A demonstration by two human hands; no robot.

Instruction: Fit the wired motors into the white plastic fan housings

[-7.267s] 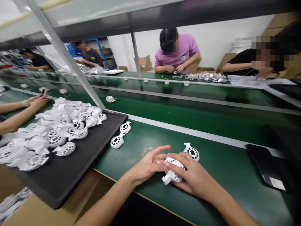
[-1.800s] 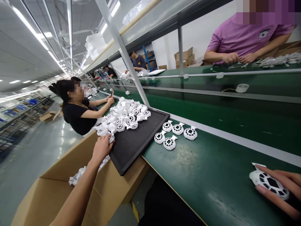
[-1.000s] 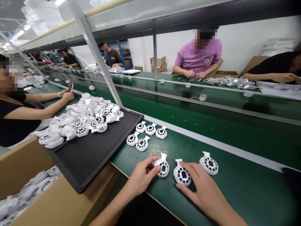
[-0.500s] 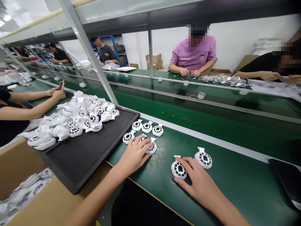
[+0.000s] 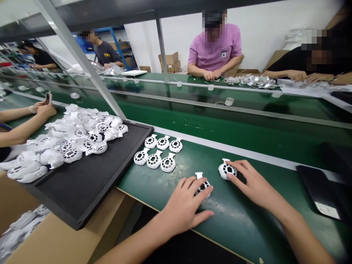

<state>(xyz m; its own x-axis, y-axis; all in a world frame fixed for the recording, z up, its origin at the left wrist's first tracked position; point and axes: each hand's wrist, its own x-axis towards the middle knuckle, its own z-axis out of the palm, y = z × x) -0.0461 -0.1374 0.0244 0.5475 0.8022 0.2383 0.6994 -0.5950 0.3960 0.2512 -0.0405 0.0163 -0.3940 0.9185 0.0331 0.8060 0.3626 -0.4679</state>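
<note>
My left hand reaches over a round white slotted plastic cover, its fingers spread across the top and its thumb held apart. The hand partly hides that cover. Farther right, my right hand has thumb and fingertips at the edge of another white slotted plastic cover, which lies on the green table. To the left, several matching covers lie in two rows, slotted faces up and tabs pointing away from me.
A black tray at left carries a heap of white covers. Below it stands a cardboard box beside more covers. A dark flat object lies at right. Co-workers sit across the green line; another person's hands hold a phone.
My left hand has left the rows and moved right onto the nearer single cover. My right hand has shifted from that cover to the one farther right. The view has turned slightly right.
</note>
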